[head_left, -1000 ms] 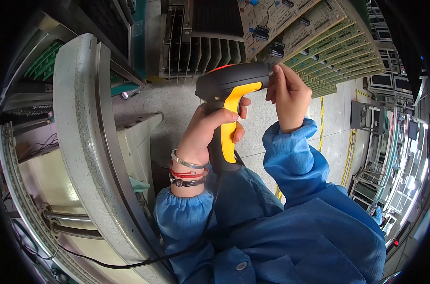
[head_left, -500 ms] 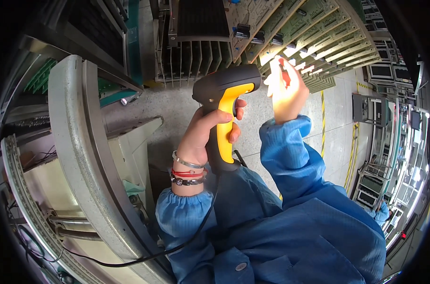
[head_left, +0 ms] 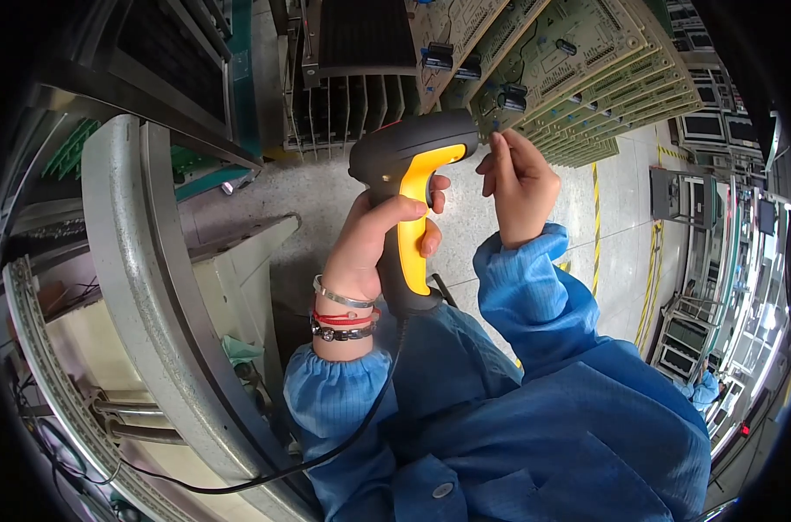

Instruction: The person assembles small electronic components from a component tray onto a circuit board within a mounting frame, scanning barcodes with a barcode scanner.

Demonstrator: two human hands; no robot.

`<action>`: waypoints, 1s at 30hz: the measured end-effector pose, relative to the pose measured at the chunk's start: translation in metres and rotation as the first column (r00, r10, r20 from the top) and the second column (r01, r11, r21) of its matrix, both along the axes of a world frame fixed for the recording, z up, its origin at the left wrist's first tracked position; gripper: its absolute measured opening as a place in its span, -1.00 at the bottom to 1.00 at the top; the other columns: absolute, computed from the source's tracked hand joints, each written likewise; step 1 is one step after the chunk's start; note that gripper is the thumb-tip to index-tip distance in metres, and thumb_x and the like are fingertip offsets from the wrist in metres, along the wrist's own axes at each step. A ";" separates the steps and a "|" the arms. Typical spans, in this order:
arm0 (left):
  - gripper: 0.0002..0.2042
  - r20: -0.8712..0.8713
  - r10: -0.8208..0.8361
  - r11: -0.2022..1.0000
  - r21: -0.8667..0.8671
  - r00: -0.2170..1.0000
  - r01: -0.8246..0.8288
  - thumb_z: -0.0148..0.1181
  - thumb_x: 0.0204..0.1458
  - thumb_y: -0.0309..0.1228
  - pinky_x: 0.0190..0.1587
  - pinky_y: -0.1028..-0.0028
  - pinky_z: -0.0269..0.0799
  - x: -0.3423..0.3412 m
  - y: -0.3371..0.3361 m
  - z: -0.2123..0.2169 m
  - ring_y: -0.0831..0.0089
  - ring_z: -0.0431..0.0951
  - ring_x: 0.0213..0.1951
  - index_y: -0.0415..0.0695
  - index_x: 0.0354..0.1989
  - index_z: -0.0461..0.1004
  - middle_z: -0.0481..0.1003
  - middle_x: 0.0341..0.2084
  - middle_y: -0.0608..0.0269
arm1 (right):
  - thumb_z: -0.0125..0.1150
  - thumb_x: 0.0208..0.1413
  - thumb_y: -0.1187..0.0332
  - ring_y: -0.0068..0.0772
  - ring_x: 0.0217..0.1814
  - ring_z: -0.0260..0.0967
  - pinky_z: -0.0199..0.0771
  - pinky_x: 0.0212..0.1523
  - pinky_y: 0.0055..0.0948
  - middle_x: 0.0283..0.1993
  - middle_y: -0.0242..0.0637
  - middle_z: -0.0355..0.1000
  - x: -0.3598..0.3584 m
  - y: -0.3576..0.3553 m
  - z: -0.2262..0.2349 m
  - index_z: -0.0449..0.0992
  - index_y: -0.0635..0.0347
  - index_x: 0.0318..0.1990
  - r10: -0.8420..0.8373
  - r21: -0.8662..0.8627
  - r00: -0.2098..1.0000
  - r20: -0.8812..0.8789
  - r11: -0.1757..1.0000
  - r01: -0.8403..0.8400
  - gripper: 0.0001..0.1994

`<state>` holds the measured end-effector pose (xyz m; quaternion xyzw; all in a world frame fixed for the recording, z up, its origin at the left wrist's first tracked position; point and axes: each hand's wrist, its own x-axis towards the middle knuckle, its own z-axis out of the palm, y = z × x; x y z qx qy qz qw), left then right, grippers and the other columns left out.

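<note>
My left hand (head_left: 365,239) is wrapped round the grip of a black and yellow handheld barcode scanner (head_left: 413,226). The scanner's head points right, toward my right hand, and its black cable (head_left: 352,435) runs down and off to the left. My right hand (head_left: 524,184) is closed in a pinch, thumb and forefinger together at the lower edge of a row of circuit boards (head_left: 578,48). What lies between those fingertips is too small to make out. Black cylindrical parts stand out from the boards, and one board's face shows broadly.
A dark slotted rack (head_left: 352,104) stands left of the boards. Along my left runs a thick grey metal rail (head_left: 134,261) with a pale machine panel behind it. Yellow-black tape (head_left: 596,226) marks the floor on the right. Farther right, a person in blue (head_left: 704,389) is near shelving.
The bright light on my right hand and the boards has gone. My right hand has lowered slightly and its fingers have drawn together. More of one board's face shows. The scanner stays in my left hand.
</note>
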<state>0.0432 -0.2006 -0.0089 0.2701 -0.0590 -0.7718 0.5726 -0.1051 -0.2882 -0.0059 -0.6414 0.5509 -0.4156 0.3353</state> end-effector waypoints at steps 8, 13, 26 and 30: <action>-0.62 -0.012 -0.025 1.000 0.018 1.000 0.026 0.07 -0.17 -0.42 -0.53 0.54 0.29 -0.008 -0.001 0.002 0.47 0.39 -0.62 -0.21 -0.10 0.35 0.40 -0.40 0.22 | 0.18 0.05 0.40 -0.73 -0.69 0.22 0.20 -0.71 -0.68 -0.62 -0.39 0.39 0.011 -0.022 -0.003 0.53 0.32 -0.24 -0.007 -0.093 1.000 0.008 0.996 0.007 -0.82; -0.63 -0.011 -0.039 0.999 0.020 0.999 0.040 0.07 -0.17 -0.42 -0.53 0.54 0.29 -0.009 -0.004 0.005 0.47 0.39 -0.62 -0.22 -0.10 0.35 0.40 -0.40 0.22 | 0.18 0.04 0.37 -0.72 -0.61 0.24 0.25 -0.63 -0.66 -0.55 -0.38 0.42 0.009 -0.022 -0.002 0.51 0.34 -0.22 -0.015 -0.077 0.997 0.075 0.997 0.021 -0.78; -0.64 0.003 -0.058 0.998 0.015 0.998 0.058 0.05 -0.15 -0.42 -0.52 0.55 0.28 -0.014 -0.012 0.005 0.47 0.39 -0.61 -0.24 -0.11 0.36 0.39 -0.42 0.21 | 0.12 0.09 0.41 -0.67 -0.68 0.22 0.12 -0.68 -0.68 -0.56 -0.32 0.40 -0.015 -0.024 -0.010 0.43 0.36 -0.15 -0.138 -0.094 0.972 0.189 0.983 0.158 -0.78; -0.68 -0.002 -0.064 0.998 -0.004 0.998 0.064 0.02 -0.11 -0.42 -0.52 0.54 0.29 -0.017 -0.019 0.010 0.47 0.38 -0.61 -0.24 -0.13 0.37 0.39 -0.45 0.23 | 0.12 0.09 0.40 -0.68 -0.65 0.24 0.17 -0.65 -0.69 -0.56 -0.33 0.41 -0.013 -0.029 -0.006 0.46 0.35 -0.15 -0.072 -0.061 0.988 0.135 0.995 0.081 -0.78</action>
